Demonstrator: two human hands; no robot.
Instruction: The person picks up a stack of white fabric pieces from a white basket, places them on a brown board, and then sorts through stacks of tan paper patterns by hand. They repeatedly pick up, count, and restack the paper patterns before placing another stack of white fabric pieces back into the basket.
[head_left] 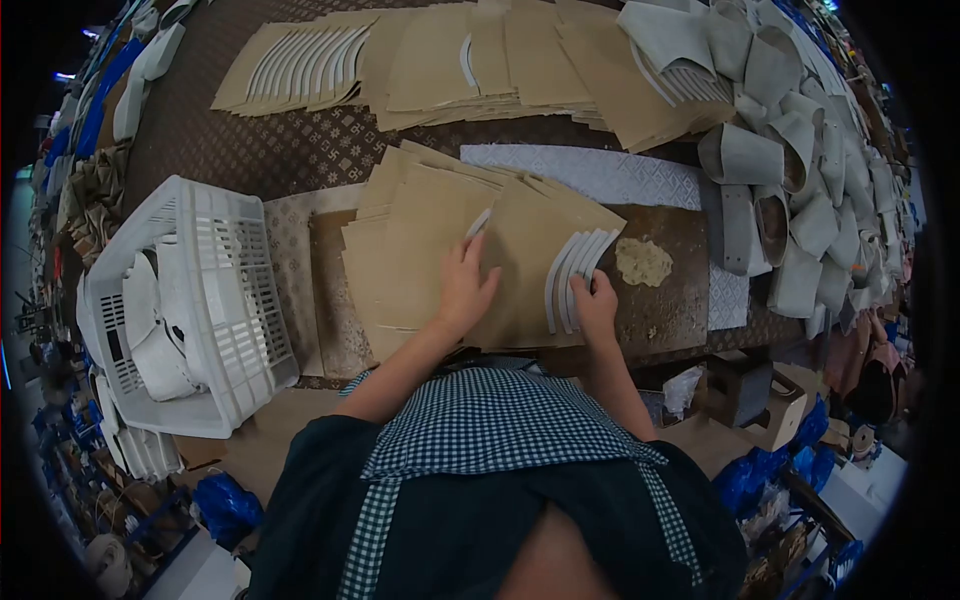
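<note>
With my left hand (468,288) half open at one slim, curved white strip (480,220) and my right hand (598,308) loosely curled, grip unclear, at similar strips (551,285) near the tan paper sheet's (525,245) right edge, they seem light, flexible, best pinched edgewise.

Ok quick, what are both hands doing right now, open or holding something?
Left hand: thumb spread, fingers at a curved white strip; grip unclear.
Right hand: fingers curled at the fanned white strips; firm hold can't be told.

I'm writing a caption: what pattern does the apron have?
Small dark-and-white checks on the apron, clearest in the head view.
</note>
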